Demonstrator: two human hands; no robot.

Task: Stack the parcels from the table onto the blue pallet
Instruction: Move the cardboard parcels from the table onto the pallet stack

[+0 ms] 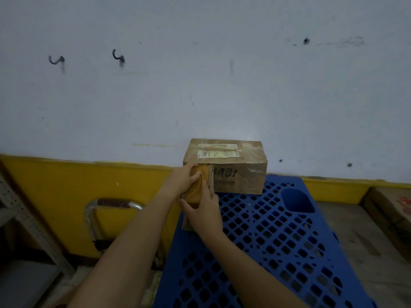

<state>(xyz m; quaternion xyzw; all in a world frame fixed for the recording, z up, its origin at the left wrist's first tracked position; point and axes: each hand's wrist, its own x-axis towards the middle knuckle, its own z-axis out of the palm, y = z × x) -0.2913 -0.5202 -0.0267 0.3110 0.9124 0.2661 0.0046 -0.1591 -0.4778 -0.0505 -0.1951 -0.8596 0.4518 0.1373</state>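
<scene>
A blue grid pallet lies on the floor against the wall. At its far left corner stands a brown cardboard box with white labels and tape on top. Just in front of that box, at the pallet's left edge, I hold a small parcel wrapped in brown tape. My left hand grips its far left side and my right hand wraps its near side. Part of the parcel's lower end shows below my right hand, near the pallet surface. Whether it rests on the pallet is unclear.
A metal trolley handle with a red-wrapped grip stands left of the pallet, before the yellow wall band. A perforated metal shelf post is at far left. Another cardboard box sits on the floor at far right.
</scene>
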